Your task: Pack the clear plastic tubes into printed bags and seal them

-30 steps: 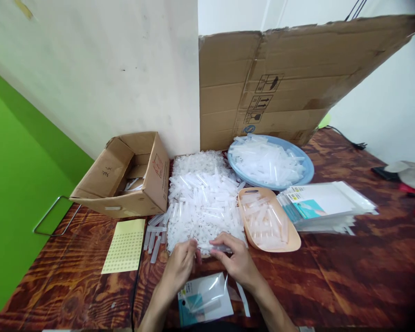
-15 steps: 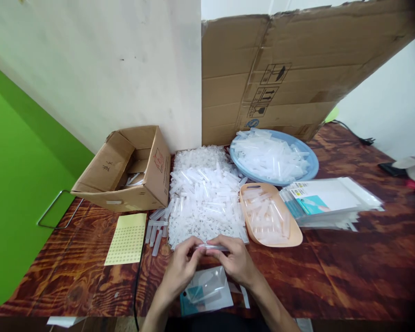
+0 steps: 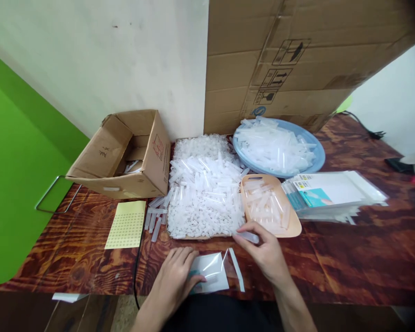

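Note:
My right hand [image 3: 264,249] pinches a small translucent plastic tube [image 3: 249,237] between thumb and fingertips, just off the front right corner of the heap. My left hand [image 3: 175,272] grips the left end of a clear plastic bag [image 3: 212,272], its thumb lying over the bag. A white and teal card shows inside the bag, which lies near the table's front edge. The bag's flap strip [image 3: 237,269] sticks out to the right. Behind the hands spreads a heap of white plastic pieces [image 3: 204,221], with small caps in front and tubes further back.
A peach tray [image 3: 299,228] of tubes stands right of the heap, a blue basin [image 3: 320,152] of tubes behind it. Stacked packaging bags [image 3: 332,191] lie at right. At left are an open cardboard box [image 3: 152,161], a yellow sticker sheet [image 3: 126,226] and a black cable [image 3: 137,258].
My hands have parted. The right moved right with the tube; the left came down onto the bag and took hold of it. The camera view has shifted slightly.

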### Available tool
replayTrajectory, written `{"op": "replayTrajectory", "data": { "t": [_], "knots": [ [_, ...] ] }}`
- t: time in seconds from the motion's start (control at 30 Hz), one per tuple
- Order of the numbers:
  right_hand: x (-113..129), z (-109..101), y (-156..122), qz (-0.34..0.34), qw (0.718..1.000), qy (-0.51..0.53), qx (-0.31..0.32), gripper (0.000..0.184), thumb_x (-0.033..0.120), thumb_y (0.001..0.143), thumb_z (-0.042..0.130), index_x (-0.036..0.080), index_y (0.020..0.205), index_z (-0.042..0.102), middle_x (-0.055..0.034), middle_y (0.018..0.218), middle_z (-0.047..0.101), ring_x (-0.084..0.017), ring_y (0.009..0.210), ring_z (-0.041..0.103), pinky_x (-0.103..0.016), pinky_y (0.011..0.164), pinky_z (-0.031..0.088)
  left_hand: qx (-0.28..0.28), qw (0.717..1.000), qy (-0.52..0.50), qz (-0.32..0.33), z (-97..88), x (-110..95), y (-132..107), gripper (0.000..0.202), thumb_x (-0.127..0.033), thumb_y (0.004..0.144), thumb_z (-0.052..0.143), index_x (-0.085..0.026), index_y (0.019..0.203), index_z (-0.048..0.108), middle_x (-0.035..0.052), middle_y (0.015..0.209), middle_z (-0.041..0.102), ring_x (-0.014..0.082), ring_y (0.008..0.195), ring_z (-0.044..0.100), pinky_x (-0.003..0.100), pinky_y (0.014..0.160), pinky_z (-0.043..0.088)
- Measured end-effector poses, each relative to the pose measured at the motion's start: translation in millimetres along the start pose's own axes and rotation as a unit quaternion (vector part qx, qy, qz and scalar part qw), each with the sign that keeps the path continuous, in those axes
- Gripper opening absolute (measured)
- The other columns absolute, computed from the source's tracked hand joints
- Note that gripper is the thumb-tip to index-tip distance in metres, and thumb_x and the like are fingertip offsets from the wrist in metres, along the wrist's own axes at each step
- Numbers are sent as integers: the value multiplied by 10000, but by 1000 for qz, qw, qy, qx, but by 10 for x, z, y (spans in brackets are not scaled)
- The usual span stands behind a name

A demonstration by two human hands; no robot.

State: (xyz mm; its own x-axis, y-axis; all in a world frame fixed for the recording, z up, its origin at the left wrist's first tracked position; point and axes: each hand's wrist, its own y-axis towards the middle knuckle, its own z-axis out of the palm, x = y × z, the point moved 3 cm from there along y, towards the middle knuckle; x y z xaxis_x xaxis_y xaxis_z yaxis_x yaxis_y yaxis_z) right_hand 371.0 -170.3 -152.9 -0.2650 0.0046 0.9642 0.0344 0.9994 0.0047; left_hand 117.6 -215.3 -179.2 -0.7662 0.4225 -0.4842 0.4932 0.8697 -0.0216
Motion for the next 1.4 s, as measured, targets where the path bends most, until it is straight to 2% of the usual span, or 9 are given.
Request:
{"op": "replayTrajectory", "data": {
  "t": [0.13,0.27,0.4,0.6,0.73,0.87,1.03,1.23,1.4],
  "knots": [
    [-12,-306,20,-66,995,-69,17,97,316,915,681,228,936,716,-55,973,662,-242,947,638,-335,870,472,93,990,-45,-99,86,86,-118,496,-269,806,795,-205,1248,579,97,1207,641,312,1097,595,434,943,454],
    [-96,-355,28,-48,998,-35,-15,177,327,887,727,228,1029,696,-67,953,698,-243,882,682,-338,790,533,156,960,-200,-119,-42,182,-69,296,-324,794,796,-201,1019,648,26,1066,639,244,1021,586,335,925,414],
    [-134,-137,36,6,988,149,-38,410,315,818,813,253,1119,541,-28,818,741,-203,656,709,-287,596,576,172,894,-386,-149,-186,232,49,279,-343,770,802,-173,946,668,-24,879,623,186,842,557,242,733,397],
    [-18,361,-10,-7,969,247,-29,312,315,845,793,265,989,521,-35,846,764,-213,700,737,-287,602,589,138,820,-535,-151,-182,132,207,418,-373,715,848,-145,1030,696,-2,919,645,175,831,530,231,724,398],
    [54,441,-28,-101,983,127,83,99,322,941,661,233,903,684,-99,1080,745,-261,981,712,-363,848,565,135,792,-576,-151,-151,117,222,464,-388,691,874,-138,1028,677,-7,882,621,150,782,511,211,670,378],
    [141,368,-44,-175,958,31,224,339,393,1017,463,258,1048,772,-85,1438,566,-295,1202,594,-428,1035,448,151,762,-615,-139,-167,128,215,561,-385,648,908,-134,1097,684,14,927,645,165,833,537,222,713,390],
    [98,376,-50,-134,953,49,267,369,436,1003,467,280,1038,800,-56,1385,616,-306,1211,581,-419,1057,427,130,765,-613,-147,-172,153,232,536,-349,637,918,-134,1082,712,25,928,669,179,845,561,234,732,399],
    [-99,380,-1,-62,973,199,95,441,479,1024,402,244,1071,773,-106,1187,660,-314,1133,604,-423,969,486,62,790,-586,-170,-224,189,260,544,-363,719,868,-142,1178,678,59,1013,704,229,935,598,278,797,438],
    [-42,465,-44,-51,969,143,193,628,621,1018,306,232,982,798,-101,1253,632,-326,1179,579,-451,1000,476,55,814,-558,-153,-302,219,298,529,-389,727,856,-145,1167,692,57,1021,723,242,937,625,290,799,468]
  ]
}}
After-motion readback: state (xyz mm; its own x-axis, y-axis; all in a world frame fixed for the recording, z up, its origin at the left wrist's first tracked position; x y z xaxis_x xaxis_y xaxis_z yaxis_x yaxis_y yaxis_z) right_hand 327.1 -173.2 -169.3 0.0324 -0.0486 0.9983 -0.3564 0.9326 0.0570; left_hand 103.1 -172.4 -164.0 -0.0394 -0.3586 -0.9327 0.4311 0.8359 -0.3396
